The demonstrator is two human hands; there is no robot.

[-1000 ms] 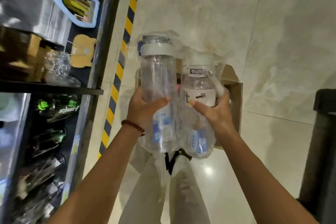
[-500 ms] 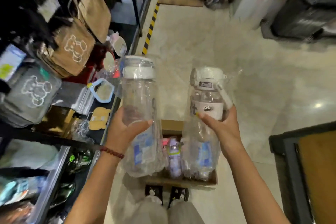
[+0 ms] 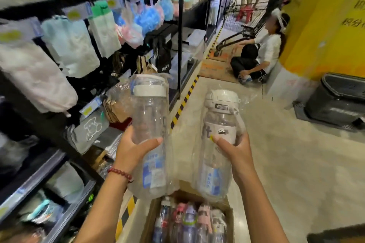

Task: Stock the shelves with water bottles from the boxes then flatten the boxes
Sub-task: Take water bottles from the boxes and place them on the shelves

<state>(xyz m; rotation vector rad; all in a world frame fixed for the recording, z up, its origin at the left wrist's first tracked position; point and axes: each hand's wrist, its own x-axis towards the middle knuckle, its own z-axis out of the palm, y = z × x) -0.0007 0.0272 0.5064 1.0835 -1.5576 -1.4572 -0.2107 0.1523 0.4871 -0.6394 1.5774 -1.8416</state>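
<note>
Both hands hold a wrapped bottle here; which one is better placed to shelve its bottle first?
Probably the left hand: its bottle is beside the shelves, while the right hand holds its bottle over the aisle.

Pale floor (image 3: 286,163) carries an open cardboard box (image 3: 230,221) of bottles, beside black shelving (image 3: 180,31)
</note>
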